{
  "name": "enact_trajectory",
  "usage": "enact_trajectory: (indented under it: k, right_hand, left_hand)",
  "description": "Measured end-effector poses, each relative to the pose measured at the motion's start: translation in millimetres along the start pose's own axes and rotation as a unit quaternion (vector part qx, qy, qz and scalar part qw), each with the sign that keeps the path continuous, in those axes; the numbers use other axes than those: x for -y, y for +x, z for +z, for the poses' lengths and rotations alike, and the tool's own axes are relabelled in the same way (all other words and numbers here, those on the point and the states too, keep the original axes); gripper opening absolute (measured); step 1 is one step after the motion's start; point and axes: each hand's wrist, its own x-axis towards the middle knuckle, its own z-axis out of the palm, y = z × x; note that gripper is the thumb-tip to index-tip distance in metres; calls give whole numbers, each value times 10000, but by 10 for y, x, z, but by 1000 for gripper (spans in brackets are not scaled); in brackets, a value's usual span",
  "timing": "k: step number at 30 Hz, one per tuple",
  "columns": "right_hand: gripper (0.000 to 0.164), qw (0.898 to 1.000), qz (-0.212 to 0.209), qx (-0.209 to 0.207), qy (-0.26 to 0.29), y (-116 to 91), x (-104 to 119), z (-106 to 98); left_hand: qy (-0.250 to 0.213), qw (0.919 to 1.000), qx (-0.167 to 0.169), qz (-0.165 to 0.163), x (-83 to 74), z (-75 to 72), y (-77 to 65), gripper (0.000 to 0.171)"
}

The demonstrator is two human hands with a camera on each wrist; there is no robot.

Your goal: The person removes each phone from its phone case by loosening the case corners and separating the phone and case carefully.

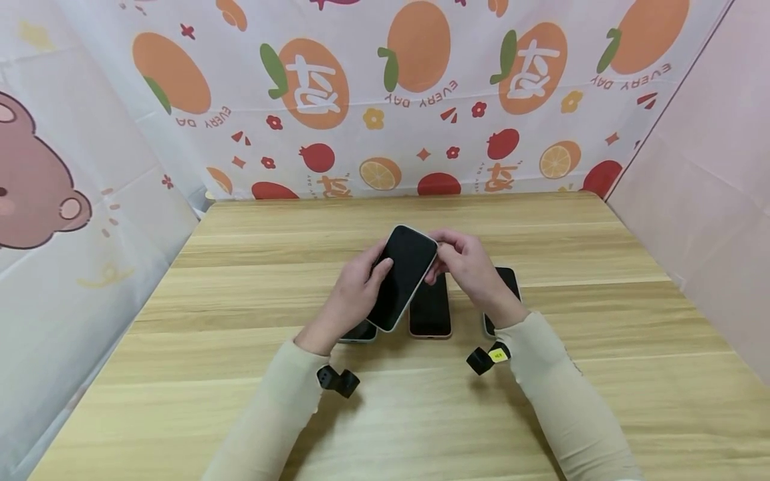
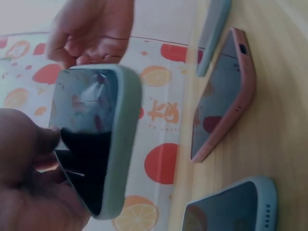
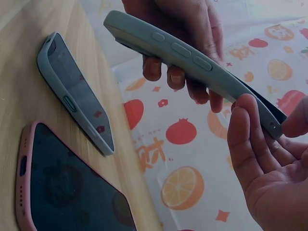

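Observation:
A dark-screened phone [image 1: 404, 270] is held up, tilted, above the table. My left hand [image 1: 356, 287] grips it, thumb along the screen's edge and fingers behind. Around the phone is a pale green phone case [image 3: 192, 61] with side buttons. In the right wrist view, the case bends away from the phone's edge at one end, leaving a narrow gap. There my right hand [image 1: 472, 264] pinches the case corner between thumb and fingers. Below lies a phone in a pink case [image 1: 430, 314], screen up.
Left of the pink-cased phone lies another phone [image 1: 361, 333], in a bluish case, partly hidden by my left hand. To the right, a phone in a grey-green case [image 1: 510, 279] lies partly under my right forearm. A fruit-print cloth [image 1: 361, 147] hangs behind the wooden table [image 1: 240, 267].

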Motion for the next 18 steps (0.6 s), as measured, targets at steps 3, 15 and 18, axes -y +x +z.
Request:
enact_trajectory:
  k: [3,15,18]
  right_hand:
    - [29,9999,-3,-48,-90,1,0,-24]
    - [24,9999,-5,52,-150,-60,-59,10]
    - [22,9963,301,685,-412,-126,-110,45]
  left_hand:
    - [-192,9995,134,-233,4,-29,3,35]
    - [-859,9872,50,-1339,-65,-74,36,25]
    - [-1022,9839,-190,-1452,-80,-80,52,28]
